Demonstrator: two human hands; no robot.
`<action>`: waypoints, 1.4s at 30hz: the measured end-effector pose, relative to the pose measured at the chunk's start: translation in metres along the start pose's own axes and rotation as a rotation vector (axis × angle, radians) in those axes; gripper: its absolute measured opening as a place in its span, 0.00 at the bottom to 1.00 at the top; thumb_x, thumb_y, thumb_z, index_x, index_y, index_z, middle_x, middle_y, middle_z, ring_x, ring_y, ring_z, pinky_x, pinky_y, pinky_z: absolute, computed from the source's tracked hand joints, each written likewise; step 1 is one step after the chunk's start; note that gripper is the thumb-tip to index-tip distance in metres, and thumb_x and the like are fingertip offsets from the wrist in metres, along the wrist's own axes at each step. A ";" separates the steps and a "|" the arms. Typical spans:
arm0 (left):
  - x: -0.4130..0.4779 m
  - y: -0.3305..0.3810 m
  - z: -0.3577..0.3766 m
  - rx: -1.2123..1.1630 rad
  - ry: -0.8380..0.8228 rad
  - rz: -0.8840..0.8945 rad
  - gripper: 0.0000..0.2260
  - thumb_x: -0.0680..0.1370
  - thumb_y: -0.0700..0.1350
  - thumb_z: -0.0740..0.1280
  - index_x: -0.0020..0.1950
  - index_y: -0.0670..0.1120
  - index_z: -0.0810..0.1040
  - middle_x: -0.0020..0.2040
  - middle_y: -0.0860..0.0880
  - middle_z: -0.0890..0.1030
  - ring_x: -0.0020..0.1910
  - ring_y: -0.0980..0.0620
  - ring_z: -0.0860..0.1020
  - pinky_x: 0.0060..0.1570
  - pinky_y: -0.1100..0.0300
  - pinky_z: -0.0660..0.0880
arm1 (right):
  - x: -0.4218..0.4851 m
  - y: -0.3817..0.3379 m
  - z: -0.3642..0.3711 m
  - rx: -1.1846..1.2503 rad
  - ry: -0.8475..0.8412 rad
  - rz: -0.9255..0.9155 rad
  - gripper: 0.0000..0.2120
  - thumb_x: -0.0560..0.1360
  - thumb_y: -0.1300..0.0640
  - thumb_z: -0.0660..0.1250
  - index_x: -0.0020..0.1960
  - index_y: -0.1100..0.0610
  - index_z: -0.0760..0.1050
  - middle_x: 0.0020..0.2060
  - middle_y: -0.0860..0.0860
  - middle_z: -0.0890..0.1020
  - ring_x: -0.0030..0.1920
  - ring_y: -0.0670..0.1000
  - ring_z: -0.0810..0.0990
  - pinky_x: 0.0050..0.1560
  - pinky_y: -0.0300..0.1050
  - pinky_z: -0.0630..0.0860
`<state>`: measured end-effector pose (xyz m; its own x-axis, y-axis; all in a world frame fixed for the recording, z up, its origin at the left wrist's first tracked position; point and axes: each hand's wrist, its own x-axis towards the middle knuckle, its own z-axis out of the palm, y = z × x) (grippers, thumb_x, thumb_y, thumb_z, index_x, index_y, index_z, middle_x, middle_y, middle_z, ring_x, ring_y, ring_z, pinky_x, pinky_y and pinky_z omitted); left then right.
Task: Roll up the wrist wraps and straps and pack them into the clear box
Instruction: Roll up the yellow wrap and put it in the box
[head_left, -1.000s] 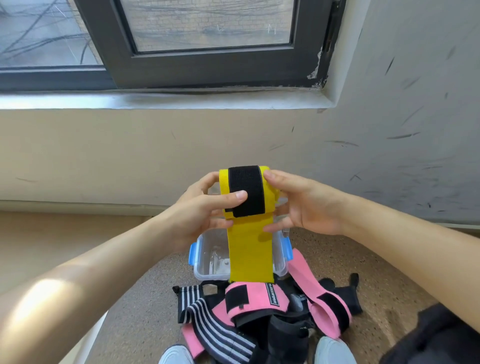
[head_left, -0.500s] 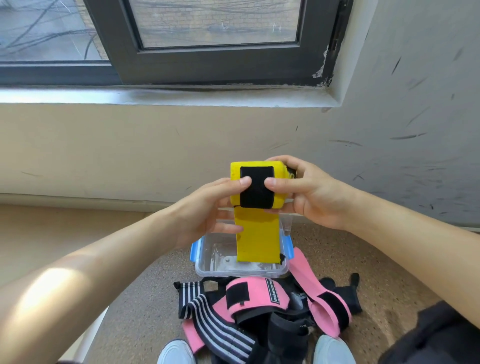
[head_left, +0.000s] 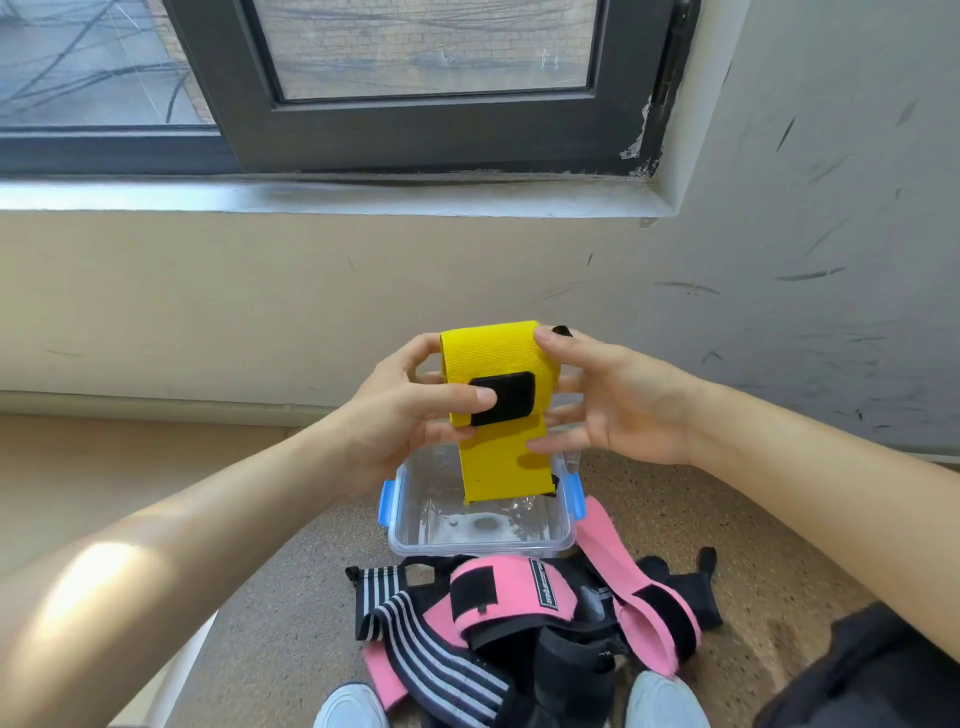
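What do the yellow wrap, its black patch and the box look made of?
Wrap: woven stretch fabric, matte; a fine ribbed weave shows and it bends softly.
Patch: probably hook-and-loop; dull, fuzzy black.
Box: clear hard plastic, glossy; see-through walls with glints. Its blue clips look like opaque plastic.
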<state>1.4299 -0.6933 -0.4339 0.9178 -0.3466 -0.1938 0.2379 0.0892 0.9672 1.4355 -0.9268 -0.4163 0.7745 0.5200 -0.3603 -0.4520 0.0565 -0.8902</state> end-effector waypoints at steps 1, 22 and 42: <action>0.000 0.000 0.000 0.015 -0.006 0.017 0.32 0.67 0.37 0.77 0.70 0.46 0.73 0.62 0.39 0.83 0.58 0.39 0.84 0.48 0.51 0.82 | 0.000 0.000 0.002 -0.007 0.002 0.017 0.27 0.73 0.43 0.69 0.69 0.52 0.75 0.65 0.61 0.81 0.60 0.63 0.83 0.57 0.60 0.82; -0.003 0.001 0.003 0.043 -0.046 -0.088 0.26 0.71 0.49 0.76 0.69 0.54 0.76 0.59 0.47 0.84 0.49 0.45 0.85 0.36 0.61 0.78 | -0.001 0.001 -0.011 -0.231 -0.096 -0.072 0.29 0.76 0.55 0.74 0.74 0.44 0.69 0.68 0.55 0.76 0.63 0.61 0.82 0.53 0.59 0.84; 0.009 -0.038 0.004 0.110 0.231 0.173 0.18 0.76 0.52 0.73 0.60 0.51 0.70 0.59 0.48 0.77 0.55 0.49 0.83 0.48 0.56 0.82 | 0.038 0.044 0.017 0.142 0.401 -0.323 0.31 0.66 0.59 0.77 0.66 0.60 0.71 0.66 0.63 0.76 0.56 0.61 0.85 0.47 0.53 0.85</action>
<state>1.4275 -0.7037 -0.4717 0.9927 -0.1124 -0.0447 0.0475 0.0223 0.9986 1.4377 -0.8896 -0.4647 0.9799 0.0919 -0.1770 -0.1963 0.2890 -0.9370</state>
